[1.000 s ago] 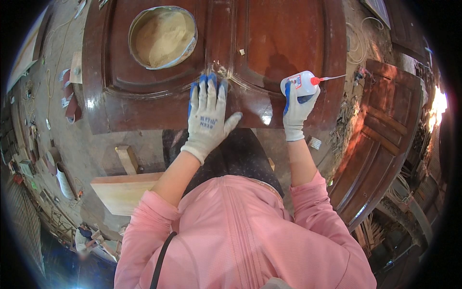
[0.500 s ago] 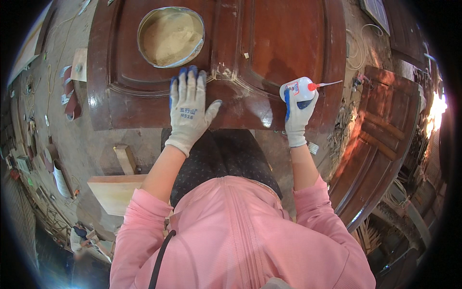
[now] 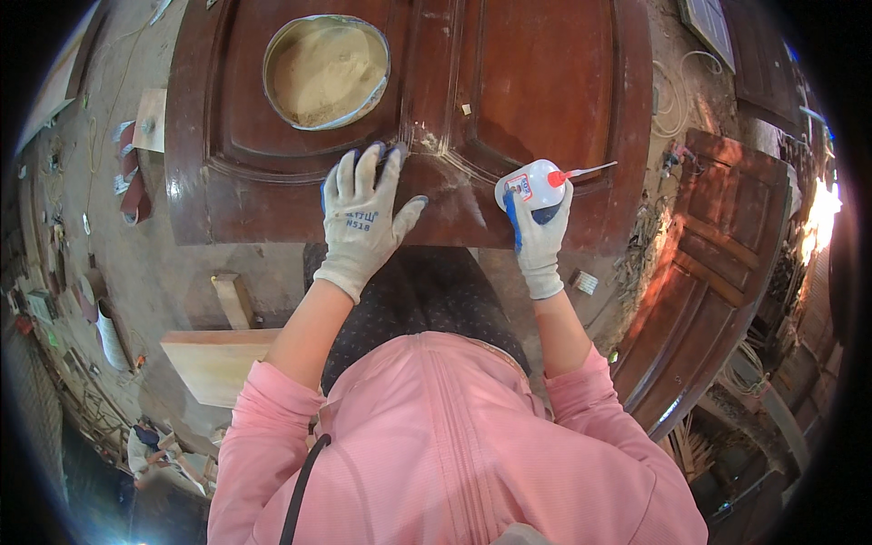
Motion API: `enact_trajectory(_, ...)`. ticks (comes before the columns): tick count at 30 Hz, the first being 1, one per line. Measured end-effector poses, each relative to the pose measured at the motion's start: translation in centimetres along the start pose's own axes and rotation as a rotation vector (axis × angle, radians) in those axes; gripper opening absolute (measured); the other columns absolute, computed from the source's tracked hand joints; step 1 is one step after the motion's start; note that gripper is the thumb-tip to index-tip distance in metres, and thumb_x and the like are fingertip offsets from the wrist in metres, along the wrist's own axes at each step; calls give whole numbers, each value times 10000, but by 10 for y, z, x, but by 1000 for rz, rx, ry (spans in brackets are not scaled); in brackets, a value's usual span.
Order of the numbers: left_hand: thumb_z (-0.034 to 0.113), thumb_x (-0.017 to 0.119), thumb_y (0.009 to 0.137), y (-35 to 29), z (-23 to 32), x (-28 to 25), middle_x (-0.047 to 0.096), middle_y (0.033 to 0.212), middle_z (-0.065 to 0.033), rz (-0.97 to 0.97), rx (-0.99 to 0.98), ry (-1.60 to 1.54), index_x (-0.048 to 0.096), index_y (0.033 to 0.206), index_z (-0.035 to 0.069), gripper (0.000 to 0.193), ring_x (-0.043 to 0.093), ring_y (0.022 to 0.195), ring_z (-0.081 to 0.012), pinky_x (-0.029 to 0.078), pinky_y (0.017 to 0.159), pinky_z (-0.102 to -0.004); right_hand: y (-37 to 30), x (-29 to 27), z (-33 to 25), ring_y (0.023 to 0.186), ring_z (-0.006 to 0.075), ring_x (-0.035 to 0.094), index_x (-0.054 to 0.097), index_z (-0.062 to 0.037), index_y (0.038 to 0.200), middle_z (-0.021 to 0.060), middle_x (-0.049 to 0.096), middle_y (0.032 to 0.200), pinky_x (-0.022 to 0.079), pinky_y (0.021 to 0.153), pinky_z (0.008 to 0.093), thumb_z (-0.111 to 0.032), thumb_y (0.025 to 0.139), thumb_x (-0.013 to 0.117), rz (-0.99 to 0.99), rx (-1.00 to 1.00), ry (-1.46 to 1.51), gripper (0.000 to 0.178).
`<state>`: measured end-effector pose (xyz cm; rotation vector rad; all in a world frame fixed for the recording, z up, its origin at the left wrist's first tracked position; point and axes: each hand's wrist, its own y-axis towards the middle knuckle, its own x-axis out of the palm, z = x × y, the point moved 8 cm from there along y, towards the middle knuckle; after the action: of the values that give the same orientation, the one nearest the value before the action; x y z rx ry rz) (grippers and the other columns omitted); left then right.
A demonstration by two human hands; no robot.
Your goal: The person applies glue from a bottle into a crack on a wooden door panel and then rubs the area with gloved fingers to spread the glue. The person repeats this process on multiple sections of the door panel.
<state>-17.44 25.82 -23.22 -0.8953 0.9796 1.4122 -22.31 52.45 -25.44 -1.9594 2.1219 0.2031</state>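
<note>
My left hand point(image 3: 361, 202), in a white work glove with blue on the fingers, is open over the near part of a dark red-brown panelled wooden door point(image 3: 282, 204). Its fingertips are close to the carved moulding below a round tub point(image 3: 381, 98) of pale sawdust-like powder point(image 3: 329, 71). My right hand point(image 3: 542, 238), gloved the same way, grips a white squeeze bottle point(image 3: 534, 183) with a red cap and a long thin nozzle pointing right. Pale powder point(image 3: 432, 143) lies on the moulding joint between the hands. A tiny light chip point(image 3: 467, 109) sits on the centre rail.
Another wooden door point(image 3: 704, 272) leans at the right, near a coiled pale hose point(image 3: 686, 95). A light wooden board point(image 3: 213, 363) and a wood block point(image 3: 233, 302) are beside my left arm. A strip of sanding belt point(image 3: 133, 182) lies at the left. Another person point(image 3: 145, 445) is at the lower left.
My right hand has moved left and slightly nearer to me with the bottle. My left hand has shifted slightly nearer and right, its fingers angled more to the right.
</note>
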Motion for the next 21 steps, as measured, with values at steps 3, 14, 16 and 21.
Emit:
enact_trajectory(3,486,669,956,10,-4,-2,468,1505,-150,60,-46,-43,493,1541,118,713,436,1357,-381,345,1139,-541,3,0,3,1192,191,588,483,-36,1393,88,599,1287,482,1051,364,-79,875,832,-15,25,32,626)
enact_trajectory(14,511,661,943,-11,7,3,396,1563,-217,-29,15,-50,452,1557,72,782,365,1436,-421,244,1234,-585,5,2,8,1178,181,594,494,-37,1377,82,603,1271,496,1032,355,-72,870,835,7,45,93,612)
enact_trajectory(16,530,663,932,-9,0,10,343,1622,-249,-22,-70,-21,361,1578,-21,901,318,1493,-443,203,1249,-592,6,2,9,1179,183,595,494,-37,1375,83,606,1269,496,1032,355,-76,871,837,-9,75,97,611)
enact_trajectory(21,525,656,938,-1,15,24,288,1659,-288,-50,-94,12,320,1579,-72,939,264,1541,-460,165,1266,-596,7,3,9,1164,187,599,497,-35,1365,88,612,1258,498,1027,354,-94,873,839,1,44,58,602)
